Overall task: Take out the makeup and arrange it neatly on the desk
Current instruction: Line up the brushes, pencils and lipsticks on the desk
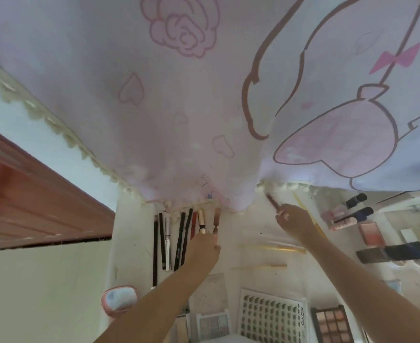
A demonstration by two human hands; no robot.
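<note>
Left hand (205, 246) pinching a pink tube (216, 225) at the end of a tidy row of pencils (172, 243) on the white desk (129, 243). Right hand (293, 219) curling round a dark brown stick (272, 201) (tip poking up by the curtain (179, 107)). Clear tray (266, 256) holding thin yellow sticks (273, 248), hard to see. Eyeshadow palette (332, 324) being cut off below.
</note>
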